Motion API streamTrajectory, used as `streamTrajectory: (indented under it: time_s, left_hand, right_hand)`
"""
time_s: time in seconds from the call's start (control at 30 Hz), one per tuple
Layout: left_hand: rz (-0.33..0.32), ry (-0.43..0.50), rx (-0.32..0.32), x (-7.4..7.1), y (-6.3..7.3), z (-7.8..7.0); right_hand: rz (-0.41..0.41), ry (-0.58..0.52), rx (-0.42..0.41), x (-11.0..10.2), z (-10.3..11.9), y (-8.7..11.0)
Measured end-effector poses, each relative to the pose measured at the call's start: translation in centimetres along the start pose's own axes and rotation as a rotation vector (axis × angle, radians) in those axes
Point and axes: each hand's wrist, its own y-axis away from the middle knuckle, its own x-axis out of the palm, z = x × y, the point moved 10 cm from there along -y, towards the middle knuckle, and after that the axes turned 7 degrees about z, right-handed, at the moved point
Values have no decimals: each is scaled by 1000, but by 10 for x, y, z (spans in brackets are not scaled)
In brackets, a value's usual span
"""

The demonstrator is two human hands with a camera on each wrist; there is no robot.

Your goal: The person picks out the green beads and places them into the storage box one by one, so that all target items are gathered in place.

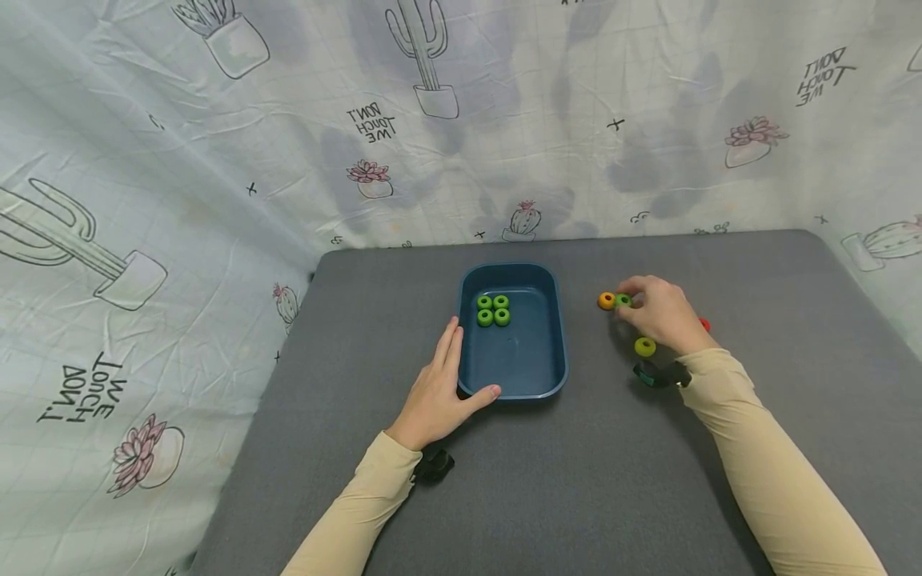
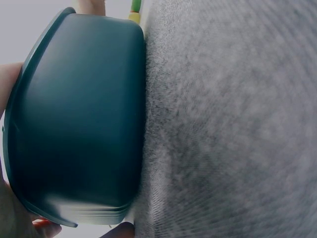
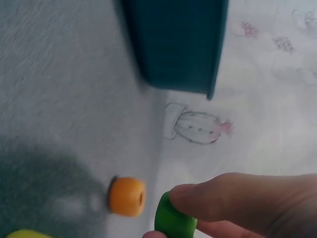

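Note:
My left hand [image 1: 441, 400] rests against the blue tray [image 1: 513, 360], fingers straight along its left wall and thumb on the front rim. Several green beads [image 1: 502, 318] with holes lie in a block in the tray's far left part. To the right of the tray, my right hand [image 1: 663, 314] pinches another green bead [image 3: 174, 218] between thumb and finger. Just left of it is an orange bead [image 1: 607, 301]. A yellow-green bead [image 1: 644, 346] lies nearer to me, below the right hand. Partly hidden behind that hand is a red bead [image 1: 704, 324].
Grey cloth covers the table [image 1: 576, 480]. A pale curtain [image 1: 504, 160] printed with cacti hangs behind it and along the left side. Each wrist wears a small black camera [image 1: 659, 374].

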Motion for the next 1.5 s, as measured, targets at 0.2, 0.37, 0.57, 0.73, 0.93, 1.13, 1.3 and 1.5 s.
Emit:
streamTrajectory:
  time_s: [0.2, 0.37, 0.57, 0.73, 0.93, 1.13, 1.3, 1.5]
  left_hand:
    - [-4, -3, 4, -1, 0, -1]
    - [-6, -6, 6, -1, 1, -1]
    - [-3, -3, 5, -1, 0, -1]
    - [-2, 1, 6, -1, 0, -1]
    - [-2, -1, 6, -1, 0, -1]
    - [-4, 2, 1, -1, 0, 0]
    - [5, 11, 0, 0, 0, 0]
    - [12, 13, -1, -1, -1, 0]
  right_hand:
    - [-24, -6, -58, -3, 18, 5]
    - [-51, -10, -111, -6, 34, 10]
    - [-67, -43, -167, -7, 52, 17]
    - [-72, -64, -209, -3, 65, 22]
    - [-78, -58, -256, 1, 81, 25]
    - [-68, -57, -279, 1, 94, 26]
    - [-55, -63, -309, 2, 109, 25]
    - [-23, -55, -359, 7, 129, 22]
